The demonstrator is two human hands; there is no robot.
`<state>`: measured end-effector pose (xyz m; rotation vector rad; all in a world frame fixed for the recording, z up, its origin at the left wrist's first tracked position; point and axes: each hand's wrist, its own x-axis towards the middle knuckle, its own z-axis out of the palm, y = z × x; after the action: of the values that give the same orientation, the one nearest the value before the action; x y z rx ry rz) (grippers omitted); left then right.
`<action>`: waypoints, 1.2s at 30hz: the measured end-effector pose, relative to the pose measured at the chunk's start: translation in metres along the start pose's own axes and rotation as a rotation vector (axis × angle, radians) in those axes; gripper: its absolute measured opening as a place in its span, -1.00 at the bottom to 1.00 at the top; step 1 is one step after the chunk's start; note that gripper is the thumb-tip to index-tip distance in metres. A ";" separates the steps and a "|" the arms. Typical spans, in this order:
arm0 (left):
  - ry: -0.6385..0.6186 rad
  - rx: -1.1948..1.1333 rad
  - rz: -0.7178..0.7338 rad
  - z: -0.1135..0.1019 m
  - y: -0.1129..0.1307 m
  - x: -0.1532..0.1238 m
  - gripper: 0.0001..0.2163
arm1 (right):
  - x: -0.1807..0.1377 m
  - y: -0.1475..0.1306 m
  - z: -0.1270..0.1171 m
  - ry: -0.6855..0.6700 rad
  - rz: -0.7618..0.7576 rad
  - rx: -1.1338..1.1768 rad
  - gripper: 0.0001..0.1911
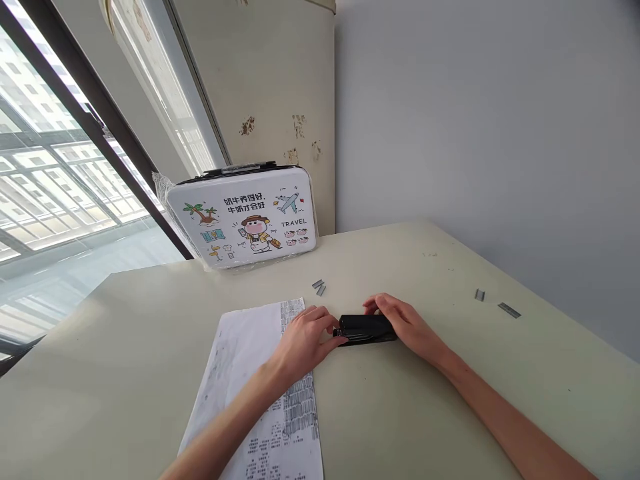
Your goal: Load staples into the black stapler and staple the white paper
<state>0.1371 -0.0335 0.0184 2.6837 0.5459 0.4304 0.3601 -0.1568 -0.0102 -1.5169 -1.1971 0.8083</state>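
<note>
A black stapler (366,327) lies lengthwise on the table in front of me, its left end towards the paper. My left hand (311,333) pinches that left end between thumb and fingers. Around the right end curls my right hand (401,323), and part of the stapler is hidden under it. Printed sheets of paper (255,347) rest to the left, partly beneath my left wrist and forearm. Just beyond the left hand are short strips of staples (321,290).
More staple strips lie to the right, a short one (480,295) and a longer one (510,310). At the back, a white cartoon-printed case (245,233) in plastic wrap stands upright on the pale table (400,413). A grey wall (480,133) borders the right side; windows are at left.
</note>
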 end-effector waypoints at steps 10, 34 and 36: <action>-0.022 -0.022 -0.016 -0.026 -0.026 -0.030 -0.80 | -0.003 -0.010 0.003 -0.017 0.041 -0.052 -0.33; 0.142 0.090 -0.256 -0.001 -0.038 0.050 -0.88 | 0.004 -0.004 0.000 0.078 0.110 0.258 -0.28; 0.134 0.029 -0.247 -0.007 -0.031 0.038 -0.84 | 0.004 -0.005 0.001 0.075 0.118 0.252 -0.28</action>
<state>0.1585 0.0110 0.0205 2.5819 0.9169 0.5368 0.3593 -0.1532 -0.0056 -1.4065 -0.9196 0.9351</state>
